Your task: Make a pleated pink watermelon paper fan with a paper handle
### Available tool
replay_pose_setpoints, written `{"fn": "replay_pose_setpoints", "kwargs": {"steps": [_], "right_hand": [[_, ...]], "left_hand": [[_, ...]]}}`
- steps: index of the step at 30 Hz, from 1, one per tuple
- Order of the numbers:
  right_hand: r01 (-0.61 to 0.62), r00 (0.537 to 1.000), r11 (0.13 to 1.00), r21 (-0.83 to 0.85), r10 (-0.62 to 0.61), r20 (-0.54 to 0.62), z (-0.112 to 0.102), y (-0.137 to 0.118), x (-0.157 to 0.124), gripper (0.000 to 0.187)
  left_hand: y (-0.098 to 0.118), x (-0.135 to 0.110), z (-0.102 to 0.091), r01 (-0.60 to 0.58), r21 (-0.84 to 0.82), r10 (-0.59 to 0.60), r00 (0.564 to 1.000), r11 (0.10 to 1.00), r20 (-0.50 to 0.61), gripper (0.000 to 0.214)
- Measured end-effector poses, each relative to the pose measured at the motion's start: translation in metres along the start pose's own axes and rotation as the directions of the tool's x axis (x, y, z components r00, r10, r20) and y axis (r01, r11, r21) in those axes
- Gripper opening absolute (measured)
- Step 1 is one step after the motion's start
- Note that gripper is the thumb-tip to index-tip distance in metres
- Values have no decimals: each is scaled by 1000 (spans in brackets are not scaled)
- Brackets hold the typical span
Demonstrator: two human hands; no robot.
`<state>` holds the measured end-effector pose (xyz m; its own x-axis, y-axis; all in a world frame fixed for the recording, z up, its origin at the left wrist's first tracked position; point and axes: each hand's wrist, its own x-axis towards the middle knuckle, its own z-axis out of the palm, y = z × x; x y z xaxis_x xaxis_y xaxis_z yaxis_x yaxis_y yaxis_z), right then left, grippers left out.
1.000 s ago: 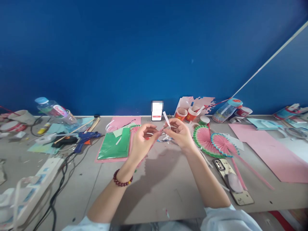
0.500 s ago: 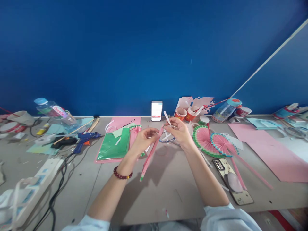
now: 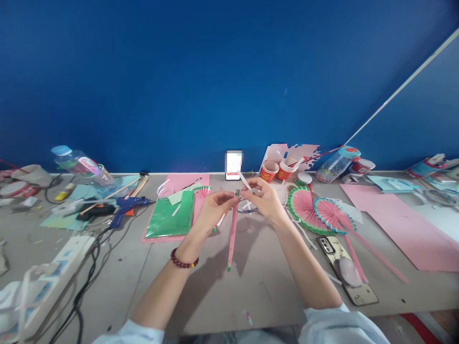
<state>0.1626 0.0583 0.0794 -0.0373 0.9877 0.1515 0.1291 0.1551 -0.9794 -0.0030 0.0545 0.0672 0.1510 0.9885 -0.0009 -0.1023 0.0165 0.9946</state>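
Frame centre: left hand [image 3: 214, 210], fingers pinched on upper end of long narrow pink folded-paper strip with green tips [image 3: 233, 230], hanging down; right hand [image 3: 266, 200], fingers pinching thin white paper strip [image 3: 244, 179]. Both likely light; pink one probably stiffish, creasable, best gripped near a tip.

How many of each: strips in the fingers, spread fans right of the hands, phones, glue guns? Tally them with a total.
Strips: 2, pink strip and white strip
Fans: 2, green-edged fan and blue-edged fan
Phones: 2, upright phone and flat phone
Glue guns: 1, blue glue gun
Total: 7
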Motion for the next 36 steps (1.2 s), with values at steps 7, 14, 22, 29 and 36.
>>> {"fn": "replay_pose_setpoints", "kwargs": {"steps": [7,14,22,29,36], "right_hand": [[69,998,988,-138,-68,13,-24,-19,-7,25],[139,985,904,-405,-87,146,-26,-51,-52,12],[133,969,894,-427,-28,244,-3,-59,-63,10],[11,989,964,-266,29,146,14,-39,-44,21],[-21,992,978,-209,45,114,15,-31,-38,19]], "left_hand": [[2,5,-17,50,-129,-57,997,990,-44,24],[3,9,-23,-56,-133,30,981,990,-189,36],[10,4,-18,-132,-145,97,970,981,-222,29],[19,-5,-8,-76,-267,10,970,961,-242,26],[23,-8,-7,-63,-344,5,986,937,-166,23]]}}
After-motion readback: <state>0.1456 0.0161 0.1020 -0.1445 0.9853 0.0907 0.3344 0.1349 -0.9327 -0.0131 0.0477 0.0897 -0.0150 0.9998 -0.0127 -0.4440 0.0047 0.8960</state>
